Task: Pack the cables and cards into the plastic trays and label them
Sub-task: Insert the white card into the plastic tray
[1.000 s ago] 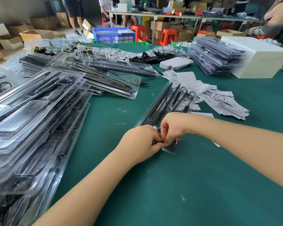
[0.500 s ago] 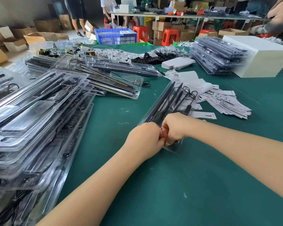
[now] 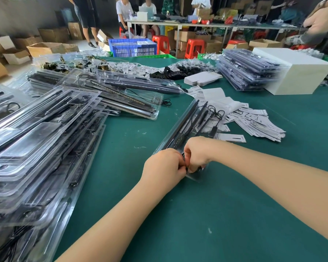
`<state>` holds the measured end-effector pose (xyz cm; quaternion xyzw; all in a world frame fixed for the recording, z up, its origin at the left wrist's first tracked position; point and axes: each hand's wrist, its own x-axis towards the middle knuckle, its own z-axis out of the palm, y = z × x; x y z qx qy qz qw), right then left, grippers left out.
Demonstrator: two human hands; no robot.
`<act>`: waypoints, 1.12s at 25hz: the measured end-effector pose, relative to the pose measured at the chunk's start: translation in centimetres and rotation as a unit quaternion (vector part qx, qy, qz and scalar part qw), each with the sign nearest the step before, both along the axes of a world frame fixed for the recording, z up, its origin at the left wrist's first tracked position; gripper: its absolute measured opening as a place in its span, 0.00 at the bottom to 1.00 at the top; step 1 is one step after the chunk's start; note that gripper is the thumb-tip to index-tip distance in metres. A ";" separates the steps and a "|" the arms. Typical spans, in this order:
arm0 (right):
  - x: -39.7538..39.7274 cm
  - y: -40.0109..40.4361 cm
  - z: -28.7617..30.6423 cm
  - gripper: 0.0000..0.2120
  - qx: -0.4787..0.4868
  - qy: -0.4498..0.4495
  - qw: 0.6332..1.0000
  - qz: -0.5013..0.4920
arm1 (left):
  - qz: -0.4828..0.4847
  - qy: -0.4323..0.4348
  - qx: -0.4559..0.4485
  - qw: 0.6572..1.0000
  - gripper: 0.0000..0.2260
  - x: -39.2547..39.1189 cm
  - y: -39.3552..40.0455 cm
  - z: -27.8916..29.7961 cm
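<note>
Closest to the camera, two bare arms reach in over the green worktop (image 3: 206,214) and meet at the near end of one long clear plastic tray (image 3: 178,127). The left hand (image 3: 163,165) and the right hand (image 3: 196,152) sit side by side, almost touching, and both have their fingers curled in tight on something small and dark at the tray's near corner. It may be the end of a cable or the tray's edge; the hands hide it, so I cannot tell which. Both hands are equally near to it. The tray's long side runs away from the hands, up and to the right, so the rest of the tray lies beyond the fingers, not beside them. Black rods and a looped black cable (image 3: 215,115) lie inside it, with the cable at the far end. To tuck that in, a hand would likely have to slide forward along the tray. Just past the tray's far end lies a heap of white paper labels (image 3: 257,123). To the left, a big pile of filled trays (image 3: 36,144) is stacked up. Farther back sit another stack of trays (image 3: 246,72) and a white box (image 3: 295,70).
</note>
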<state>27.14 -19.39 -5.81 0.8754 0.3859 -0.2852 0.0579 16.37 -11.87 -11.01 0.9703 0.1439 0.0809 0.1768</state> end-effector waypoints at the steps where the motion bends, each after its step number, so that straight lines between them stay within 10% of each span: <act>1: -0.1 0.1 0.0 0.07 -0.013 -0.023 1.000 0.015 | 0.003 0.011 0.002 1.000 0.10 0.1 0.0 0.1; 10: 0.7 -1.2 0.0 0.08 0.059 0.074 0.995 -0.032 | 0.057 -0.059 -0.013 0.997 0.14 -0.2 1.9 -0.2; 17: 0.0 -0.5 -0.8 0.03 0.018 -0.034 0.999 0.021 | 0.081 -0.082 -0.100 0.988 0.17 0.0 2.9 -2.1; 23: 1.2 -2.5 -1.0 0.07 0.144 0.135 0.977 -0.088 | 0.099 -0.122 -0.070 0.985 0.21 0.1 2.2 -3.6; 28: -0.2 -1.0 -0.6 0.10 0.048 -0.007 0.999 0.016 | 0.103 -0.124 -0.055 0.985 0.21 0.4 2.2 -4.1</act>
